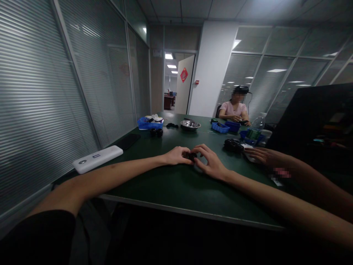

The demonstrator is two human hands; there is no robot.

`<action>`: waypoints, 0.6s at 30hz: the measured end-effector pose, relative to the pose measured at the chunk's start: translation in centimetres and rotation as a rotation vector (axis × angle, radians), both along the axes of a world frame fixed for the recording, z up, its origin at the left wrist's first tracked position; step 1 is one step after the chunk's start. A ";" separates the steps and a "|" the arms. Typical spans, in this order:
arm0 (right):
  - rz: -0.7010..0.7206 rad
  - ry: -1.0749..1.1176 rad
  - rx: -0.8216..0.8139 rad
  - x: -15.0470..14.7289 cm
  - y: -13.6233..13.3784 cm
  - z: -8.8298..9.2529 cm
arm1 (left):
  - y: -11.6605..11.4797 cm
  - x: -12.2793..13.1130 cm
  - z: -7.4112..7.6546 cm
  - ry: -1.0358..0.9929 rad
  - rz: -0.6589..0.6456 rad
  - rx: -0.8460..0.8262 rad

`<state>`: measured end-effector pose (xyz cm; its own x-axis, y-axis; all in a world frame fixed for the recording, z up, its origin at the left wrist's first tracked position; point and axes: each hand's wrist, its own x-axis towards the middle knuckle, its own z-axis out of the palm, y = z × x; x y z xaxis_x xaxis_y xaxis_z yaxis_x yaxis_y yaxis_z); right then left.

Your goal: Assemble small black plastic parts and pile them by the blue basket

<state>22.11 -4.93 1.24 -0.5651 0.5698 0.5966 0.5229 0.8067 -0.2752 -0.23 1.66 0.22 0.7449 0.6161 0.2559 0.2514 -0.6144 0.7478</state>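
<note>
Over the middle of the green table (165, 187), my left hand (176, 156) is closed round a small black part (191, 156). What exactly the part is cannot be made out, since fingers cover much of it. From the other side, my right hand (212, 163) curves its fingers and thumb about the same part, gripping its right end. A pale, blurred patch shows on the table beneath my right hand.
Another person's hand (261, 156) reaches in at right beside a black item (233, 145). A white device (97, 159) lies left. Behind stand a metal bowl (190, 126), blue trays (220, 128), a bottle (257, 127) and a seated person (234, 109).
</note>
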 end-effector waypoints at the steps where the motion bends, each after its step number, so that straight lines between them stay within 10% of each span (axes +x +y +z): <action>1: -0.036 -0.009 0.004 0.0 0.1 -0.1 | 0.0 0.0 0.0 0.007 -0.001 0.006; 18: 0.029 -0.044 -0.020 0.7 0.3 -0.1 | 0.1 0.0 0.0 0.007 0.022 0.002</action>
